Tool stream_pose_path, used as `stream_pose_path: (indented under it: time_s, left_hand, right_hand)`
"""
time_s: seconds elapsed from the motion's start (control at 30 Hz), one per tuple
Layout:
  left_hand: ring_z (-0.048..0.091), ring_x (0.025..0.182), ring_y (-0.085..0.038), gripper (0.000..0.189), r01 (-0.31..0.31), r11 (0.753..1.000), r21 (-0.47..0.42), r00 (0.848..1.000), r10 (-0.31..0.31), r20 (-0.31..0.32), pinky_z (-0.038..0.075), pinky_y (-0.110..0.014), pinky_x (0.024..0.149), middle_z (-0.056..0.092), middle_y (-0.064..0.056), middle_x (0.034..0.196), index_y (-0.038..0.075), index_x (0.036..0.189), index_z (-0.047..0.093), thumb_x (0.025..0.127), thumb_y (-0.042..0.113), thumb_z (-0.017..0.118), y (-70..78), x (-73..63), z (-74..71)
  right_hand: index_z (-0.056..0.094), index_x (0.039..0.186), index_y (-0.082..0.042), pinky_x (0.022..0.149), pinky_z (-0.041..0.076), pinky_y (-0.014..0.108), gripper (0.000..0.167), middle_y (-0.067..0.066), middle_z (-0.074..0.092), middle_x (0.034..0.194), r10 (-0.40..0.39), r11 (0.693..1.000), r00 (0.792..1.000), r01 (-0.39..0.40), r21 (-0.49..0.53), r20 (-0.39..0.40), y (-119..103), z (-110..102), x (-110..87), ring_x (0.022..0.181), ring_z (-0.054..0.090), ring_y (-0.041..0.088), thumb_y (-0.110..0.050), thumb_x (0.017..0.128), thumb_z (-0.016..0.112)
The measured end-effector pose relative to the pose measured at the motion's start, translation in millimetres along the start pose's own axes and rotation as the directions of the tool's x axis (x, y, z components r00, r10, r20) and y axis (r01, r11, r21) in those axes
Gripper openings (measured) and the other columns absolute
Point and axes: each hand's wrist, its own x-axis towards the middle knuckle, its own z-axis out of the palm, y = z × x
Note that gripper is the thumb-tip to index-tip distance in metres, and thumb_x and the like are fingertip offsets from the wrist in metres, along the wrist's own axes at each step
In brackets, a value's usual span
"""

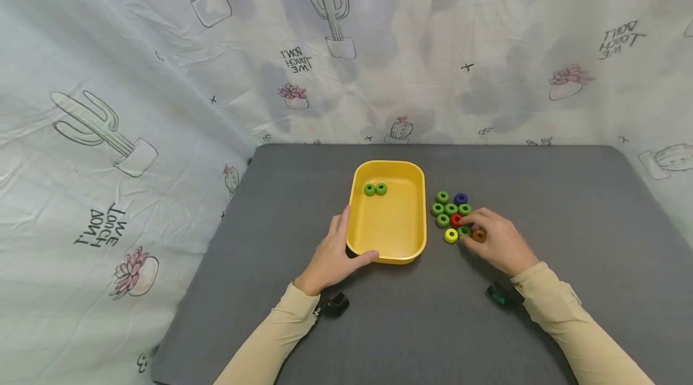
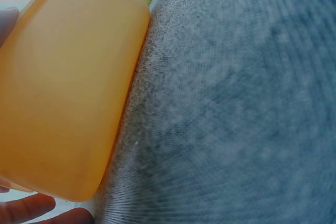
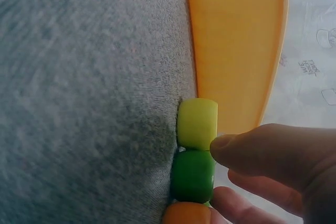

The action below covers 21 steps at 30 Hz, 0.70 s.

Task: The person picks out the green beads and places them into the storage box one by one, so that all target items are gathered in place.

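A yellow plastic tray (image 1: 387,216) stands on the table, with two green beads (image 1: 381,189) in its far left part. My left hand (image 1: 332,255) holds the tray's near left corner, thumb over the near rim and fingers along the left wall. Right of the tray lies a cluster of ring-shaped beads. My right hand (image 1: 500,240) reaches into it, thumb and fingertips on either side of a green bead (image 3: 193,176). Beside that one are a yellow bead (image 1: 451,236), a red bead (image 1: 456,220) and a brown-orange bead (image 1: 479,236).
More green beads (image 1: 451,209) and one dark blue bead (image 1: 461,198) lie at the far side of the cluster. The grey table (image 1: 303,192) extends around the tray and beads. A white curtain (image 1: 379,84) with cactus drawings hangs behind and to the left.
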Motion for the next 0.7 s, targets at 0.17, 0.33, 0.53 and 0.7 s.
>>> stream_pose_path:
  time_s: [0.17, 0.33, 0.53, 0.7]
  left_hand:
    - [0.055, 0.117, -0.019, 0.118, -0.005, 1.0, -0.007, 1.0, 0.005, -0.005, 0.052, -0.043, 0.098, 0.035, -0.001, 0.155, 0.03, 0.169, -0.001, 0.085, 0.074, 0.07, 0.4, -1.5, -0.8]
    - [0.054, 0.116, -0.018, 0.118, -0.011, 1.0, 0.0, 1.0, 0.011, -0.009, 0.052, -0.043, 0.098, 0.035, -0.002, 0.155, 0.027, 0.169, 0.001, 0.085, 0.074, 0.07, -0.4, -1.3, 0.1]
    - [0.055, 0.117, -0.018, 0.118, -0.019, 1.0, -0.006, 1.0, 0.019, -0.01, 0.052, -0.043, 0.099, 0.035, -0.004, 0.156, 0.025, 0.169, 0.003, 0.086, 0.073, 0.07, -1.4, -1.3, 0.2]
    - [0.055, 0.116, -0.017, 0.116, -0.038, 0.999, -0.01, 0.999, 0.038, -0.019, 0.052, -0.043, 0.098, 0.037, -0.005, 0.154, 0.024, 0.169, 0.003, 0.087, 0.071, 0.071, -1.3, -2.9, 0.1]
  right_hand:
    - [0.076, 0.112, -0.008, 0.075, 0.056, 0.048, 0.03, 0.009, 0.07, 0.106, 0.006, 1.0, 1.0, -0.006, -0.012, 0.012, 0.2, 1.1, -1.3, 0.09, 0.068, 0.027, -0.008, 0.084, 0.086]
    - [0.076, 0.113, -0.006, 0.076, 0.057, 0.049, 0.031, 0.011, 0.071, 0.106, -0.003, 0.999, 1.0, 0.003, -0.035, 0.012, 1.7, 3.0, -2.0, 0.091, 0.067, 0.029, -0.008, 0.083, 0.086]
    - [0.076, 0.113, -0.004, 0.074, 0.056, 0.048, 0.032, 0.013, 0.072, 0.105, -0.015, 0.998, 1.0, 0.015, -0.057, 0.0, 2.2, 4.1, -1.4, 0.091, 0.065, 0.028, -0.005, 0.082, 0.086]
    - [0.077, 0.11, -0.006, 0.072, 0.054, 0.044, 0.03, 0.01, 0.072, 0.101, -0.027, 0.997, 1.0, 0.026, -0.068, -0.009, 2.5, 5.3, -2.8, 0.088, 0.063, 0.025, -0.005, 0.082, 0.086]
